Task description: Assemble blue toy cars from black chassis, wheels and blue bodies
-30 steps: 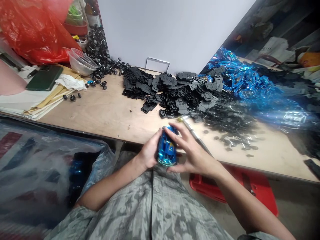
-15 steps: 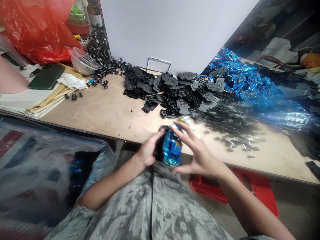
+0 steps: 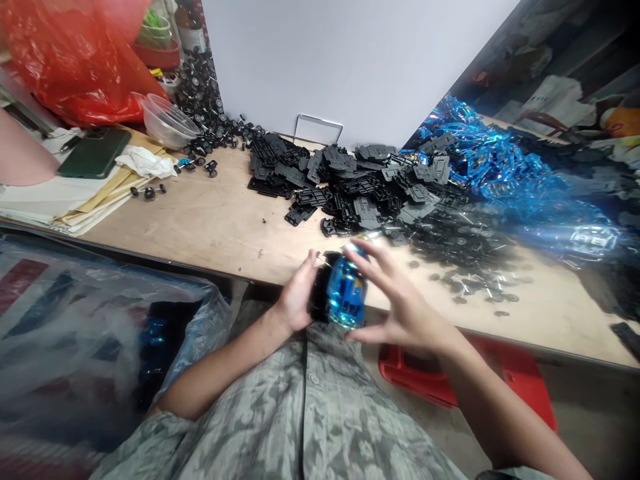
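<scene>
A shiny blue toy car (image 3: 346,293) with a black underside sits between both hands at the near edge of the wooden table (image 3: 210,227). My left hand (image 3: 296,300) grips its left side, fingers curled round the black base. From the right, my right hand (image 3: 395,300) touches the blue shell with thumb and fingers spread around it. A thin metal axle sticks out near the car's far end.
A heap of black chassis plates (image 3: 345,183) lies behind the hands, blue car shells (image 3: 495,170) at the right, wheels on axles (image 3: 205,113) at the back left. A clear bowl (image 3: 167,123), a dark phone (image 3: 93,152), papers, a red bag, and a red bin (image 3: 450,373) below.
The car has tilted so its black underside shows on the left, and both hands have shifted slightly up and right with it.
</scene>
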A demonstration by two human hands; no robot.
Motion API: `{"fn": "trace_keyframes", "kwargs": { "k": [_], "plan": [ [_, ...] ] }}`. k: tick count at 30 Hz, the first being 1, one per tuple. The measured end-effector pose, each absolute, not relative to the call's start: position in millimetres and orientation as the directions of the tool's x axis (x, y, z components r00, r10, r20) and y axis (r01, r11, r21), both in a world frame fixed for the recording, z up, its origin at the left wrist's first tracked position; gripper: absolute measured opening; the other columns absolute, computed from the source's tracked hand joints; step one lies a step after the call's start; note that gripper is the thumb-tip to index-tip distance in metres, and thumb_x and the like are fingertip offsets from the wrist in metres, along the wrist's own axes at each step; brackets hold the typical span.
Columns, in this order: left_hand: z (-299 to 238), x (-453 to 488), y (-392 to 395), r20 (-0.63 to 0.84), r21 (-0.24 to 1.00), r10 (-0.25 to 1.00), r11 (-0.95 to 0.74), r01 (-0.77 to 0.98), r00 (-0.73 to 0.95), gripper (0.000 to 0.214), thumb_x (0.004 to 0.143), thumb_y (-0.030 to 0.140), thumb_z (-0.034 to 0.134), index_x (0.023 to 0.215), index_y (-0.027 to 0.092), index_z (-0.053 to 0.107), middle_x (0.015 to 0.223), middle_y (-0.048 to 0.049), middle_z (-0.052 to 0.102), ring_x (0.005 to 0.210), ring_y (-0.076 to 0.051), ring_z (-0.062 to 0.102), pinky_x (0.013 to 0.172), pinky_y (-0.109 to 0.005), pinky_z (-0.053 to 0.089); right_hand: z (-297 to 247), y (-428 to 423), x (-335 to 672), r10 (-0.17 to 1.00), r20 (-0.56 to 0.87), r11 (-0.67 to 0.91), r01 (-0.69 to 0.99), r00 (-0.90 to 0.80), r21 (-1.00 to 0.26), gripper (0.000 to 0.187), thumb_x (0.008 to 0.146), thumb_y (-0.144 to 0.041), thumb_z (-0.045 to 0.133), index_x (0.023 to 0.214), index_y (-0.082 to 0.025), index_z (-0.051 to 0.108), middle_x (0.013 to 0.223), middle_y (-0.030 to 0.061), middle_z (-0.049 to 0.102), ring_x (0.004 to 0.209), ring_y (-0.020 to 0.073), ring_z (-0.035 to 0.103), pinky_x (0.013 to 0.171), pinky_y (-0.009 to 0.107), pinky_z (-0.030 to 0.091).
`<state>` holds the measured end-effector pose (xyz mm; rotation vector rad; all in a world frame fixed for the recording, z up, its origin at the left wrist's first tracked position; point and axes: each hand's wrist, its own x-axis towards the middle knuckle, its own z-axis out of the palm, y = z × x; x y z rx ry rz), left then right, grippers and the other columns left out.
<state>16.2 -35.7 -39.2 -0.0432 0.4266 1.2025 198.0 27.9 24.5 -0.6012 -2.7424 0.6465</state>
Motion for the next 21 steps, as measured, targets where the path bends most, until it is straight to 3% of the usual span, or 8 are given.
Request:
{"fn": "trace_keyframes", "kwargs": {
  "k": [4, 9, 11, 13, 15, 17, 19, 21],
  "plan": [
    [-45.0, 9.7, -35.2, -0.317, 0.164, 0.874, 0.432, -0.887, 0.367, 0.06, 0.108, 0.05, 0.029, 0.124, 0.008, 0.069, 0.106, -0.0192, 0.079, 0.098, -0.031, 0.077, 0.093, -0.047, 0.06, 23.6, 41.6, 218.3, 0.551, 0.223, 0.783, 0.405, -0.804, -0.473, 0.113, 0.074, -0.069, 0.08, 0.165, -0.033, 0.023, 0.166, 0.0144, 0.028, 0.152, 0.0437, 0.032, 0.121, 0.065, 0.038],
    [-47.7, -5.4, -35.5, -0.354, 0.178, 0.881, 0.394, -0.902, 0.315, 0.065, 0.108, 0.051, 0.023, 0.125, 0.004, 0.065, 0.107, -0.0238, 0.077, 0.088, -0.031, 0.078, 0.075, -0.042, 0.063, -9.0, 64.1, 245.5, 0.606, 0.139, 0.765, 0.526, -0.783, -0.373, 0.108, 0.079, -0.063, 0.079, 0.165, -0.032, 0.021, 0.164, 0.0175, 0.028, 0.15, 0.0427, 0.035, 0.117, 0.064, 0.042],
    [-46.1, -9.4, -35.5, -0.382, 0.214, 0.885, 0.365, -0.906, 0.266, 0.064, 0.108, 0.051, 0.025, 0.125, 0.004, 0.065, 0.11, -0.0245, 0.076, 0.089, -0.031, 0.078, 0.074, -0.041, 0.063, -19.6, 67.9, 245.3, 0.607, 0.136, 0.772, 0.541, -0.783, -0.334, 0.111, 0.077, -0.064, 0.08, 0.165, -0.031, 0.021, 0.166, 0.0198, 0.023, 0.152, 0.0457, 0.031, 0.116, 0.068, 0.04],
    [-42.6, -9.5, -35.6, -0.405, 0.238, 0.884, 0.35, -0.906, 0.235, 0.064, 0.107, 0.052, 0.026, 0.127, 0.004, 0.064, 0.113, -0.0244, 0.076, 0.094, -0.032, 0.078, 0.079, -0.044, 0.063, -24.4, 65.2, 234.8, 0.584, 0.226, 0.8, 0.507, -0.78, -0.32, 0.11, 0.075, -0.065, 0.081, 0.163, -0.029, 0.027, 0.166, 0.0216, 0.024, 0.152, 0.0471, 0.03, 0.114, 0.071, 0.039],
    [-37.9, -5.3, -35.7, -0.419, 0.241, 0.878, 0.354, -0.904, 0.232, 0.063, 0.108, 0.051, 0.027, 0.131, 0.005, 0.063, 0.114, -0.0235, 0.076, 0.099, -0.032, 0.077, 0.087, -0.046, 0.062, -25.9, 56.1, 216.0, 0.53, 0.367, 0.841, 0.416, -0.764, -0.346, 0.092, 0.082, -0.057, 0.08, 0.158, -0.029, 0.038, 0.155, 0.0205, 0.041, 0.142, 0.0409, 0.044, 0.109, 0.065, 0.047],
    [-33.2, 1.2, -35.8, -0.432, 0.237, 0.872, 0.358, -0.903, 0.232, 0.06, 0.108, 0.05, 0.028, 0.132, 0.008, 0.064, 0.114, -0.0204, 0.077, 0.102, -0.031, 0.076, 0.093, -0.047, 0.06, -27.9, 44.2, 194.5, 0.475, 0.47, 0.872, 0.326, -0.744, -0.366, 0.064, 0.091, -0.042, 0.074, 0.149, -0.028, 0.051, 0.129, 0.0148, 0.062, 0.117, 0.0304, 0.061, 0.096, 0.054, 0.057],
    [-29.9, 7.5, -36.2, -0.451, 0.245, 0.867, 0.347, -0.905, 0.211, 0.056, 0.108, 0.049, 0.031, 0.132, 0.013, 0.066, 0.114, -0.0162, 0.077, 0.103, -0.029, 0.076, 0.095, -0.045, 0.06, -32.5, 33.9, 176.7, 0.462, 0.51, 0.879, 0.3, -0.725, -0.369, 0.046, 0.095, -0.031, 0.071, 0.139, -0.024, 0.061, 0.108, 0.0112, 0.07, 0.097, 0.0255, 0.062, 0.084, 0.045, 0.059],
    [-29.1, 11.7, -36.9, -0.475, 0.257, 0.859, 0.345, -0.903, 0.193, 0.054, 0.108, 0.05, 0.031, 0.132, 0.016, 0.066, 0.112, -0.0135, 0.078, 0.102, -0.028, 0.076, 0.095, -0.044, 0.06, -38.5, 28.0, 166.6, 0.485, 0.529, 0.869, 0.311, -0.697, -0.386, 0.035, 0.095, -0.027, 0.069, 0.129, -0.02, 0.068, 0.1, 0.0109, 0.072, 0.089, 0.0242, 0.061, 0.076, 0.041, 0.058]
  ]
}}
